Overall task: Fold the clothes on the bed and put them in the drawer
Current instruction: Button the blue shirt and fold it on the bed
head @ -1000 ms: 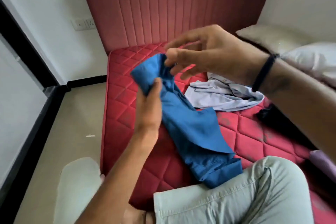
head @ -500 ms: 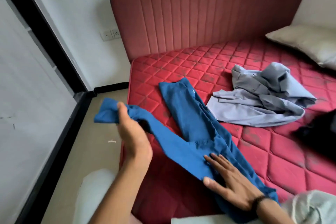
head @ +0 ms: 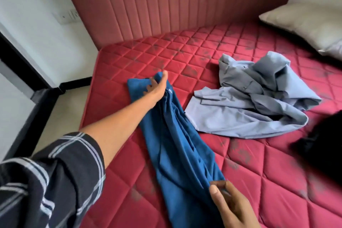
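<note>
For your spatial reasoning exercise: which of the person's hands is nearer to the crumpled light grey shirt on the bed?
Left. The left hand grips the blue garment's far end, just across from the grey shirt. The right hand holds the near end, further away.

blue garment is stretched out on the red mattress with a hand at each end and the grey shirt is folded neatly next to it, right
Not quite. The head view shows the light grey-blue shirt crumpled in a heap, not folded. The rest holds: the blue garment lies along the red quilted mattress, left hand and right hand at its ends.
</note>
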Tool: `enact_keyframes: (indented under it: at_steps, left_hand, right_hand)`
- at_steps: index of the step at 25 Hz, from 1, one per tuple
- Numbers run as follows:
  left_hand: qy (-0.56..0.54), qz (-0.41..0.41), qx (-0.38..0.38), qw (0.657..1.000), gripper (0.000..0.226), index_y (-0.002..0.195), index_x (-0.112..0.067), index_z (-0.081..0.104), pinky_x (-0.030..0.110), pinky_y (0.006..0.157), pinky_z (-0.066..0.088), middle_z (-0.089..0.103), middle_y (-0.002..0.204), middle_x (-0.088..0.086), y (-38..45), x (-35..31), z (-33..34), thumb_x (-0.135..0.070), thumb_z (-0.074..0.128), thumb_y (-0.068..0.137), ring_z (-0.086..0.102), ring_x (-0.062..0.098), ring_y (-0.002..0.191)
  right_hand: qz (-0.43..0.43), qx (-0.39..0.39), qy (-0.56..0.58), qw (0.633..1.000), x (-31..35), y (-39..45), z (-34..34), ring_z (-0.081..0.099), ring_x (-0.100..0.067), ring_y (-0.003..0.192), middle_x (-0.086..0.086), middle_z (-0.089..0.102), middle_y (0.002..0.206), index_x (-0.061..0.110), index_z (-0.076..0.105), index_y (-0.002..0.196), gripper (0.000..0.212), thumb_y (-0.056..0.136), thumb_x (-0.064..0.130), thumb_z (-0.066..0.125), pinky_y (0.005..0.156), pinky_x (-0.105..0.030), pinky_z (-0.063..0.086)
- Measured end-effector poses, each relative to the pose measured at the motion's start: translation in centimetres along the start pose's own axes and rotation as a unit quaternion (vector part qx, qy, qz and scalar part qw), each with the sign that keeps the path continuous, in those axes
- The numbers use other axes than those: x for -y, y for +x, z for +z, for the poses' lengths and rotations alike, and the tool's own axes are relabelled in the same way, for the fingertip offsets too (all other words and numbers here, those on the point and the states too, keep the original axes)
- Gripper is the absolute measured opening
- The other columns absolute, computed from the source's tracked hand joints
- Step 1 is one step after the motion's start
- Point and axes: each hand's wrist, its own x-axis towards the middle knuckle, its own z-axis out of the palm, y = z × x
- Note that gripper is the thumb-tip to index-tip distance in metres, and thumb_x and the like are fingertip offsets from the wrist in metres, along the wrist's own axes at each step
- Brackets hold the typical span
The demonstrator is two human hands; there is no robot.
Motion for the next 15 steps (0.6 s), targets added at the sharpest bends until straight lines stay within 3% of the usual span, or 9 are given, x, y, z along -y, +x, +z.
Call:
enact_keyframes:
  at_steps: [2,4,7,8,10,11,13,14,15]
  left_hand:
    - [0.147,0.020,0.025,0.989,0.089,0.160,-0.015,0.030,0.054,0.126,0.009,0.021,0.168,0.017,2.7,2.6,1.2,-0.077,0.013,0.098,0.015,0.037,0.156]
    - [0.148,0.045,-0.054,0.987,0.080,0.144,-0.010,0.054,0.053,0.120,0.025,0.044,0.155,0.021,5.1,3.8,1.2,-0.068,0.017,0.103,0.035,0.041,0.147]
    - [0.103,0.058,-0.079,0.990,0.039,0.089,-0.014,0.070,0.038,0.088,0.049,0.071,0.111,0.019,8.3,4.3,0.7,-0.051,0.059,0.095,0.064,0.034,0.110]
    - [0.096,0.045,-0.062,0.992,0.034,0.087,-0.015,0.070,0.035,0.081,0.049,0.071,0.107,0.012,8.8,4.3,0.7,-0.050,0.071,0.086,0.065,0.030,0.104]
    - [0.038,0.023,-0.049,0.998,0.038,0.099,-0.012,0.070,0.029,0.075,0.047,0.066,0.105,0.002,9.3,4.0,1.0,-0.041,0.084,0.078,0.064,0.023,0.099]
    - [-0.008,0.038,-0.059,0.998,0.031,0.089,-0.011,0.069,0.027,0.068,0.044,0.065,0.093,0.001,9.4,3.5,0.6,-0.035,0.085,0.079,0.061,0.021,0.089]
    - [-0.102,0.062,-0.082,0.989,0.034,0.066,-0.012,0.057,0.028,0.058,0.036,0.054,0.067,0.001,9.8,2.5,-1.3,-0.028,0.080,0.085,0.050,0.018,0.075]
    - [-0.143,0.055,-0.098,0.983,0.033,0.067,-0.012,0.056,0.030,0.060,0.038,0.055,0.067,0.002,10.4,2.4,-2.5,-0.025,0.078,0.087,0.050,0.019,0.074]
    - [-0.180,0.029,-0.095,0.979,0.024,0.073,-0.013,0.061,0.032,0.064,0.043,0.063,0.077,0.004,10.6,2.6,-3.6,-0.022,0.077,0.088,0.054,0.020,0.076]
  right_hand:
    - [-0.015,-0.069,-0.013,0.997,0.2,-0.1,0.2,0.066,-0.004,0.066,0.011,0.077,0.076,0.040,0.071,0.099,0.024,0.081,0.056,0.072,0.071,-0.022,0.053]
    - [0.004,-0.117,-0.031,0.993,0.1,0.3,0.0,0.069,-0.003,0.059,0.012,0.075,0.072,0.038,0.073,0.088,0.023,0.072,0.033,0.090,0.063,-0.015,0.055]
    - [0.183,-0.006,0.000,0.983,-7.2,2.3,-1.9,0.069,-0.002,0.054,-0.001,0.078,0.092,0.032,0.081,0.078,0.071,0.020,0.068,0.098,0.057,-0.014,0.057]
    - [0.146,0.032,0.029,0.988,-12.5,4.4,-2.6,0.067,0.007,0.058,0.005,0.079,0.095,0.026,0.083,0.087,0.084,0.022,0.078,0.091,0.068,-0.010,0.057]
    - [-0.108,0.082,0.017,0.991,-16.4,7.3,-2.5,0.049,0.034,0.098,0.042,0.064,0.116,-0.006,0.062,0.132,0.072,0.093,0.054,0.065,0.103,0.006,0.022]
    - [-0.219,0.025,0.056,0.974,-14.1,7.0,-1.7,0.044,0.025,0.123,0.037,0.059,0.132,-0.028,0.045,0.132,0.056,0.109,0.023,0.039,0.114,-0.001,0.011]
    - [-0.183,-0.064,0.096,0.976,-6.0,3.3,-1.2,0.058,-0.005,0.125,0.002,0.070,0.127,-0.011,0.062,0.122,0.047,0.114,0.020,0.027,0.115,-0.013,0.027]
    - [-0.131,-0.139,-0.049,0.980,-3.2,2.6,-0.7,0.067,-0.004,0.095,0.012,0.074,0.091,0.025,0.074,0.098,0.037,0.109,0.041,0.042,0.095,-0.005,0.041]
    - [-0.151,-0.091,-0.112,0.978,-3.2,3.0,0.0,0.065,-0.005,0.069,0.014,0.065,0.062,0.040,0.066,0.071,0.032,0.097,0.054,0.054,0.071,-0.002,0.044]
